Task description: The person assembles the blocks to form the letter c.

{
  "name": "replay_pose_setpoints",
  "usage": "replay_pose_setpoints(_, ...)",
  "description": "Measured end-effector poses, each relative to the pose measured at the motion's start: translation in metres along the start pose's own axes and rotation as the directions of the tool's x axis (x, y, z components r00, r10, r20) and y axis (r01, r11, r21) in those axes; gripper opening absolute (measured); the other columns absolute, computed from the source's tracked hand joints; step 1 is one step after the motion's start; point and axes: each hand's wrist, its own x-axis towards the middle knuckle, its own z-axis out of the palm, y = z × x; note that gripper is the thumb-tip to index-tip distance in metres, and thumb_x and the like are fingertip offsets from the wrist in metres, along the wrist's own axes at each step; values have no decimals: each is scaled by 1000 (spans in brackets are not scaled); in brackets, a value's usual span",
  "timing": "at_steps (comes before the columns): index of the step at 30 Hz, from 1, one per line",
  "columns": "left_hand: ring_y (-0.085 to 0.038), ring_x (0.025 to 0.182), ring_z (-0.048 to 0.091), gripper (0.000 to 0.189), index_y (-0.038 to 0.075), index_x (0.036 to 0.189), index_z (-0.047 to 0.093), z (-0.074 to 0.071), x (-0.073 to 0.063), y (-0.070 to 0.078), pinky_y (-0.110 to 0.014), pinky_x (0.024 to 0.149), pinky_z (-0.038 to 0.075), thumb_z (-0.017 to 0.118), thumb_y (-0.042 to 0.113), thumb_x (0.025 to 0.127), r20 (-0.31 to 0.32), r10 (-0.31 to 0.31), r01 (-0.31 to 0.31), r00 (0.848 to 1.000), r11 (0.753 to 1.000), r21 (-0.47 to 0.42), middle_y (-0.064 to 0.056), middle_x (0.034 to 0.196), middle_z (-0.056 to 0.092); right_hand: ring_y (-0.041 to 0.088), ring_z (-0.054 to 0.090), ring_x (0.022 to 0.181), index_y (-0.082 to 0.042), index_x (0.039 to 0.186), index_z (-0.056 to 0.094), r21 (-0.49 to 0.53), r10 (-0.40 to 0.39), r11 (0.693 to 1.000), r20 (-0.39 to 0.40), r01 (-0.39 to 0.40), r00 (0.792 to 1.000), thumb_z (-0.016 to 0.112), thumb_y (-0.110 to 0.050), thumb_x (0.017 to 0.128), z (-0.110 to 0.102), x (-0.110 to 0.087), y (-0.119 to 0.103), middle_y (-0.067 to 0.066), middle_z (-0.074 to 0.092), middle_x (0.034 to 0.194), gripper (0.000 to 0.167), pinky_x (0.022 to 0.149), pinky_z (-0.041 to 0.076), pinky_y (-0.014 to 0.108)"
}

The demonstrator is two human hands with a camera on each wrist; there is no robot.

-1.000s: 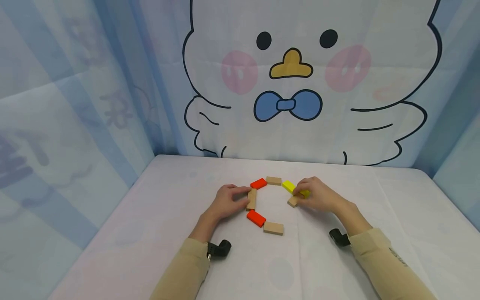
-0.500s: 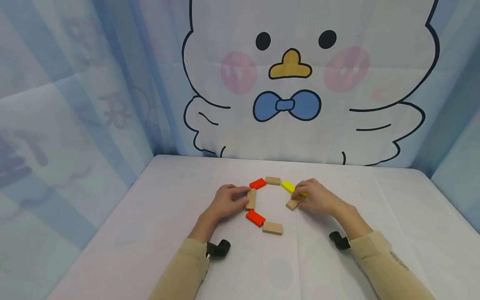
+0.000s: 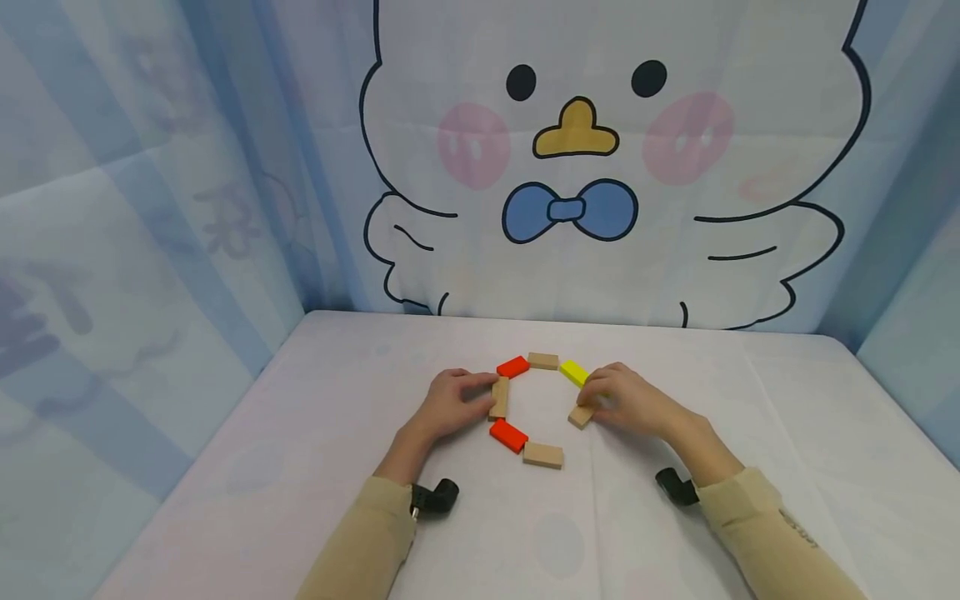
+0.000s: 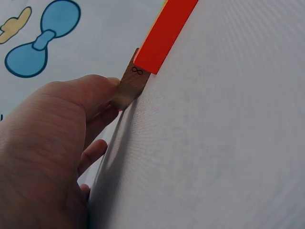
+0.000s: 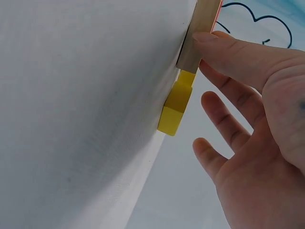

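Flat rectangular blocks lie in a partial ring on the table. My right hand [image 3: 626,400] pinches a plain wooden block [image 3: 579,417] at the ring's right side, thumb on its near face in the right wrist view. Beyond that block lie yellow blocks [image 5: 175,102]; in the head view one yellow block [image 3: 574,372] shows and the hand hides the other. My left hand [image 3: 450,404] rests with thumb and index fingertips against the left side of an upright-running wooden block [image 3: 499,398]. A red block [image 4: 167,36] sits at this block's near end.
Another red block [image 3: 513,367] and a wooden block [image 3: 543,361] form the far side of the ring. A wooden block [image 3: 543,455] lies at its near side. The white-covered table [image 3: 337,358] meets a patterned curtain behind.
My right hand has drawn the wooden block a little toward me and left, turning it slightly. The left hand stays at its block; the view has shifted slightly.
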Motion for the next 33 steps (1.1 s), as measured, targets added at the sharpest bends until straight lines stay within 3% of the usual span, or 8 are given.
replay_pose_setpoints(27, -34, 123, 47, 38, 19, 130, 71, 0, 0, 2, -53, 103, 39, 69, 25, 94, -2, 28, -28, 1000, 999, 21, -10, 128, 61, 31, 51, 116, -19, 100, 76, 45, -45, 998, 22, 44, 999, 78, 1, 85, 1, -14, -10, -5, 66, 111, 25, 102, 43, 55)
replay_pose_setpoints(33, -33, 123, 46, 38, 20, 131, 71, 2, 1, 0, -52, 103, 40, 69, 25, 94, -5, 16, -16, 1000, 1000, 26, -10, 127, 61, 32, 52, 115, -16, 106, 75, 35, -74, 997, 4, 73, 997, 79, 2, 84, 2, -13, -10, -3, 68, 114, 28, 102, 43, 54)
